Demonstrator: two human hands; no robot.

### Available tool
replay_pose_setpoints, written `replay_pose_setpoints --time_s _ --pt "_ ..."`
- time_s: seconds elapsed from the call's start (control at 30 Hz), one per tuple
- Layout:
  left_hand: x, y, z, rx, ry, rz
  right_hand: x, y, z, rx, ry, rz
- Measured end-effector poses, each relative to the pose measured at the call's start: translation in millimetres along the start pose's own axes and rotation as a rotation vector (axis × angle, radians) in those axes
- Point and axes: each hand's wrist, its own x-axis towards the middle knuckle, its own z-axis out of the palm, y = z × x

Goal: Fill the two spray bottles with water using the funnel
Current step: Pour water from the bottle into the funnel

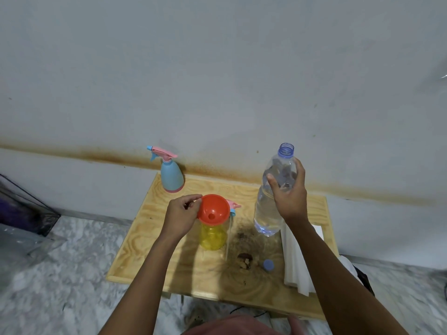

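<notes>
A: Where does the funnel sit?

B: The orange funnel stands in the neck of the yellow spray bottle, near the middle of the wooden table. The left hand pinches its rim from the 9 o'clock side, fingers curled on the edge.

A: And the water?

B: The right hand is wrapped round the upper body of the clear water bottle, thumb on the near side. Its cap is off and the open mouth points to about 12 o'clock, so the long axis runs nearly upright, leaning a touch to 1 o'clock. I cannot tell whether its base touches the table.

A: So which way must it go?

B: The funnel lies at roughly 9 o'clock from the right hand, near but apart. I judge the bottle has to travel that way and tip its mouth over toward 9 o'clock, above the funnel's bowl. The left hand is nearer the funnel and steadies it.

A: The second bottle?

B: The blue spray bottle stands at 11 o'clock from the funnel, by the wall, sprayer head on. A loose spray head lies just behind the funnel, and a blue cap rests at 5 o'clock
</notes>
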Motion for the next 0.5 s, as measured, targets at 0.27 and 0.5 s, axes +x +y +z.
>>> replay_pose_setpoints --time_s 0.27,0.5 --pt "-1 5 3 0.01 0.013 -0.005 -6 18 10 0.053 0.091 -0.012" --pt "1 1 4 -0.034 -0.003 -0.017 -10 22 7 0.061 0.09 0.014"
